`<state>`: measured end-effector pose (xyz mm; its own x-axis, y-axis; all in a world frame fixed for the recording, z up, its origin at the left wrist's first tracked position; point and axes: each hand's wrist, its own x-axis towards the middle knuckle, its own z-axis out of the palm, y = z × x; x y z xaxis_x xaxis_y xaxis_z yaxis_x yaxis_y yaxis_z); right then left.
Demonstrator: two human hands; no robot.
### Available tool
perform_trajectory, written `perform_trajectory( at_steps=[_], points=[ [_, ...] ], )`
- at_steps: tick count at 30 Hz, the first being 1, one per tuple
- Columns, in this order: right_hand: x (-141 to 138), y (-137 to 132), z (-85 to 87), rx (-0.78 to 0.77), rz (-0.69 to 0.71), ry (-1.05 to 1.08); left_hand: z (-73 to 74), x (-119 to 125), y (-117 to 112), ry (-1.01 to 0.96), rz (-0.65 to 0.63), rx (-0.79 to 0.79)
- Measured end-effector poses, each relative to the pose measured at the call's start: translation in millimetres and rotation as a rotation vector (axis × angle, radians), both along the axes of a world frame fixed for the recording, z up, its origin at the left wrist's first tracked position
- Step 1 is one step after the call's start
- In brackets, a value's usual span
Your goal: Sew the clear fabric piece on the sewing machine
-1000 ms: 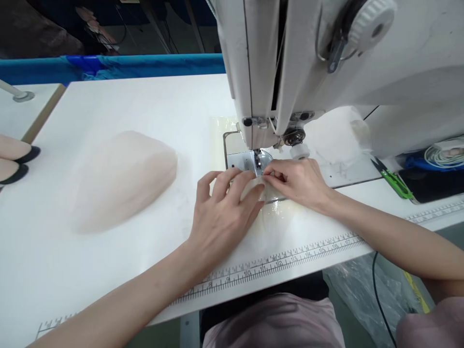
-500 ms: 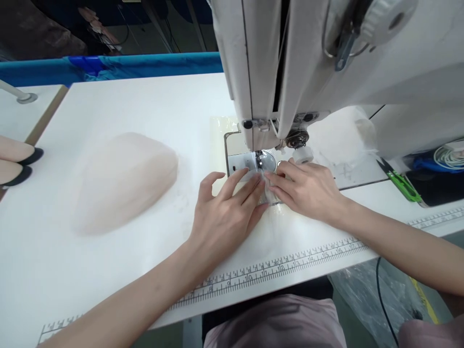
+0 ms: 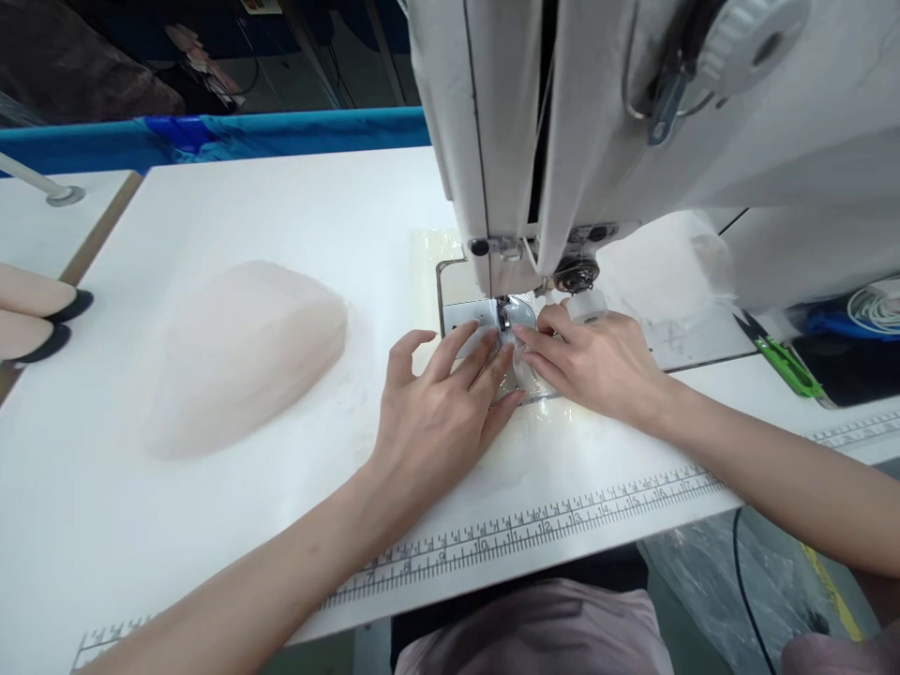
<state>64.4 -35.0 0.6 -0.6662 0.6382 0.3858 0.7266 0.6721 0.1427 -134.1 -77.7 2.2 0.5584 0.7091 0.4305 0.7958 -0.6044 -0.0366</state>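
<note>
We see a small piece of sheer, whitish fabric (image 3: 518, 378) right of centre in the frame, in the gap between two bare hands and just below the dark metal presser foot (image 3: 503, 314) of a large off-white sewing machine (image 3: 506, 141). What shows of it runs roughly up and down the picture, towards the foot; fingers hide the rest, so we cannot be sure of its true long axis.

The left hand (image 3: 442, 408) lies palm down, its fingers spread and pointing to the upper right, the tips at the fabric's left side. The right hand (image 3: 594, 366) comes in from the right with bent fingers, the tips at the fabric's right side; we cannot tell whether they pinch it or only press. Neither hand looks clearly nearer: the fabric lies right of the left hand's fingertips and left of the right hand's, with the foot above both.

Across the left of the frame, a broad, pale beige sheer piece (image 3: 260, 356) rests on the white desk (image 3: 372, 206), well apart from the left hand. Green-handled snips (image 3: 787, 366) lie towards the right edge.
</note>
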Motion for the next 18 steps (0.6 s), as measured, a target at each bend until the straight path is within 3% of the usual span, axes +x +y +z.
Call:
perform_trajectory(
  at_steps=[18],
  points=[
    [-0.9, 1.7, -1.2, 0.019, -0.046, -0.022, -2.0, 0.2, 3.7, -0.04, 0.03, -0.019]
  ],
)
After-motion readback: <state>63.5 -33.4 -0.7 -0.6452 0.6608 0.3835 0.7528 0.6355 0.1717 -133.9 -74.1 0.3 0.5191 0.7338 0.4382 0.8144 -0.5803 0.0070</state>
